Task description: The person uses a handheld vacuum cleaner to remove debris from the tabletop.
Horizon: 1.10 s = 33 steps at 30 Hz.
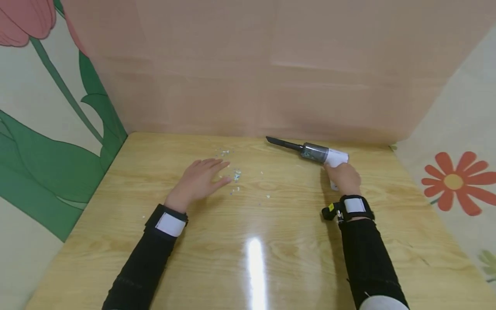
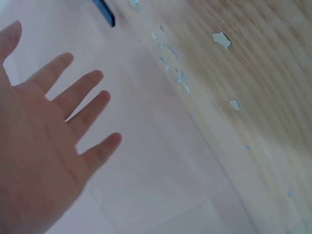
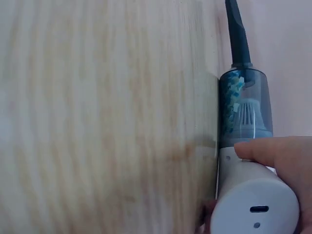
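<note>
My right hand (image 1: 345, 177) grips a white handheld vacuum cleaner (image 1: 336, 157) near the back right of the table. Its black crevice nozzle (image 3: 238, 34) points away to the left in the head view. Inside the clear dust cup (image 3: 258, 90), blue and white paper bits show in the right wrist view. My left hand (image 1: 199, 181) is spread with its fingers extended and holds nothing. Just right of its fingertips lie small paper scraps (image 1: 237, 174) on the wood. The left wrist view shows the open palm (image 2: 44, 146) and a larger white scrap (image 2: 222, 40).
A light wooden table (image 1: 217, 258) carries more scraps toward its far edge (image 1: 225, 152). Behind it rises a pinkish-brown covering (image 1: 252, 86). Flower-printed panels stand at the left (image 1: 58, 129) and right (image 1: 453, 181).
</note>
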Available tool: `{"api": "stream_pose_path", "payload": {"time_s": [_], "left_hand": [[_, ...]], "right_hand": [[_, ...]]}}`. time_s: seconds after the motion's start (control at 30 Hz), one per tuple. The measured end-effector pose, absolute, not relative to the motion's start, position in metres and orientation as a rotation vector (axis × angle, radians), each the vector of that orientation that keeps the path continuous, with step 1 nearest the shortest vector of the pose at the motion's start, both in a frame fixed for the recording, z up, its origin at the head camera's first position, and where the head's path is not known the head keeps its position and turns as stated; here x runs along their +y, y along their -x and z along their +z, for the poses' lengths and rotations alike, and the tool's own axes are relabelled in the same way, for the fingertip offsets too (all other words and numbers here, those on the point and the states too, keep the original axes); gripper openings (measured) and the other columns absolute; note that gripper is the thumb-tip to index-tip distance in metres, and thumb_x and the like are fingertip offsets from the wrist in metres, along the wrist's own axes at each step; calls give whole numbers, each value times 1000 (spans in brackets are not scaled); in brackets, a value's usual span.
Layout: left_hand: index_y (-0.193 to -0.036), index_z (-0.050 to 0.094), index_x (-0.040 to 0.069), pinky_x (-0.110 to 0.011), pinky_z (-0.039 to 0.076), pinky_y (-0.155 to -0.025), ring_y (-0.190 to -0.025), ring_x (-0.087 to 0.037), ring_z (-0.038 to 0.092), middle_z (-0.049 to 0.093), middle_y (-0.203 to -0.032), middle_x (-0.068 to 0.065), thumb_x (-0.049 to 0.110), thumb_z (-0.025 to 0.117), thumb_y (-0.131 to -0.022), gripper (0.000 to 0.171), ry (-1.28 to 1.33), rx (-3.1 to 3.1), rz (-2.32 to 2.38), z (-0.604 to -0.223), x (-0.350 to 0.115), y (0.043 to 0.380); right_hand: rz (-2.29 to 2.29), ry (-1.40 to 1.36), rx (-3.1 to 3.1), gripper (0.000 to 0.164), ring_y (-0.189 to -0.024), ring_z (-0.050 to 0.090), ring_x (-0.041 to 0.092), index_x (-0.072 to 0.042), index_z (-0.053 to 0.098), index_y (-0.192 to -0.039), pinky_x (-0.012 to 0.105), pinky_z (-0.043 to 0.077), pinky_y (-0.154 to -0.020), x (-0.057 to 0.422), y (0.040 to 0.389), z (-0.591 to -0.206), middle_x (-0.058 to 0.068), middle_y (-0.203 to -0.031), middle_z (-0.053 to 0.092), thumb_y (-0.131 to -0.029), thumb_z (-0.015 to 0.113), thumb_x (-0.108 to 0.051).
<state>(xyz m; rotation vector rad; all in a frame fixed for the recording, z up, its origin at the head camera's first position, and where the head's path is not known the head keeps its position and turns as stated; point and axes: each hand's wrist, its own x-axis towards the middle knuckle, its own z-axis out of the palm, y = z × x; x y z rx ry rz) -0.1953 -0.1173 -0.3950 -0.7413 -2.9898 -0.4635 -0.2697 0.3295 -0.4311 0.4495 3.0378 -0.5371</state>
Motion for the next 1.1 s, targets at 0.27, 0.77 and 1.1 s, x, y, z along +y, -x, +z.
{"api": "stream_pose_path", "payload": {"time_s": [0.27,0.77,1.1], "left_hand": [[-147,50,19,-51,29,-115,-136,-30,45,50,-148,-8,52,53,-100,58,692,-2859,-485,-391,-122,192],[-151,43,14,-57,25,-116,-142,-36,34,41,-153,-15,54,54,-98,68,536,-2916,-304,-392,-162,169],[-153,39,11,-60,19,-116,-145,-39,25,31,-158,-18,48,57,-98,68,491,-2904,-334,-392,-187,171]], "right_hand": [[-997,-577,3002,83,-102,54,44,20,39,-132,55,49,-82,340,269,-429,36,-120,51,-94,54,-52],[-1155,-652,3171,84,-95,59,47,16,40,-134,50,49,-65,353,213,-426,36,-117,55,-92,61,-53],[-1034,-608,3397,69,-85,57,53,17,48,-123,60,42,-64,354,204,-413,37,-103,58,-93,60,-44]]}}
